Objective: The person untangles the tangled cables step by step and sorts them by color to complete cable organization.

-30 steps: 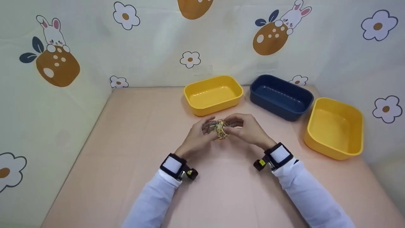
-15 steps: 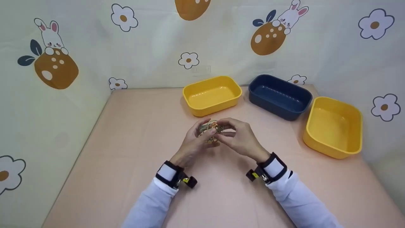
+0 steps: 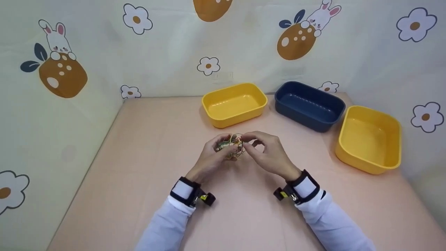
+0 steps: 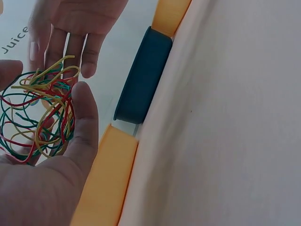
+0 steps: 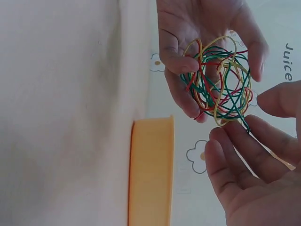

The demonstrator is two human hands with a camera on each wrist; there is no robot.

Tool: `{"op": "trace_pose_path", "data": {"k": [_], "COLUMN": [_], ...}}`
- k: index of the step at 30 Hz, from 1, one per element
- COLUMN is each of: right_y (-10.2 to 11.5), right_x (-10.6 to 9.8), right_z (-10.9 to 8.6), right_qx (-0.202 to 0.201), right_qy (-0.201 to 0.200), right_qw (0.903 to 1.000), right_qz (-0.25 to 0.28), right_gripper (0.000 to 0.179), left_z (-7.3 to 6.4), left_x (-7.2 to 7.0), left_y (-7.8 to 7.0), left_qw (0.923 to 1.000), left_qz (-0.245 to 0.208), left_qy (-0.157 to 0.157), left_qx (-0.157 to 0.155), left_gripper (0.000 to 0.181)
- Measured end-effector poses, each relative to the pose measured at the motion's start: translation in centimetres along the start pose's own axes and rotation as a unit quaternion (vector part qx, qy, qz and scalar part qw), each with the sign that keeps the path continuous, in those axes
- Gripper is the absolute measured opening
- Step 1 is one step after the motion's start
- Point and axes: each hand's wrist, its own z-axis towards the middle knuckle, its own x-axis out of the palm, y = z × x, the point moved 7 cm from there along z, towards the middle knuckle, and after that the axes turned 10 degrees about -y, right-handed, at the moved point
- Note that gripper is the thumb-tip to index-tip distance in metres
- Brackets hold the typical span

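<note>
A loose ball of thin tangled wires [image 3: 238,143], red, green and yellow, is held above the table in the head view. My left hand [image 3: 209,157] grips it, the thumb laid over the near side and the fingers around and beneath it. At its right side is my right hand [image 3: 271,153], with fingertips right at the edge of the tangle. The right wrist view shows the right thumb [image 5: 280,100] apart from the fingers, and a green wire end sticking out beside the index fingertip. Loops of the wires [image 4: 47,101] also stand out past the left thumb [image 4: 86,113] in the left wrist view.
Beyond the hands stands a yellow bin [image 3: 226,120], with a dark blue bin [image 3: 303,120] to its right and another yellow bin [image 3: 359,160] at the far right. A pale pink cloth [image 3: 139,195] covers the table. Printed curtains [image 3: 167,45] enclose the back and sides.
Both hands have come nearer and to the left with the wire tangle, which has turned between them. The right fingers, closed at it half a second ago, have since spread slightly away.
</note>
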Motion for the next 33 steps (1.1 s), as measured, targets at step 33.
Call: {"op": "trace_pose_path", "data": {"k": [33], "right_y": [-1.7], "right_x": [0.2], "right_z": [-0.4], "right_qx": [0.086], "right_qy": [-0.01], "right_qw": [0.9958], "right_qz": [0.032], "right_gripper": [0.014], "left_z": [0.0], "left_x": [-0.1], "left_y": [-0.1], "left_qw": [0.9969], "left_qz": [0.052], "left_qy": [-0.014], "left_qx": [0.057], "left_gripper": [0.038]}}
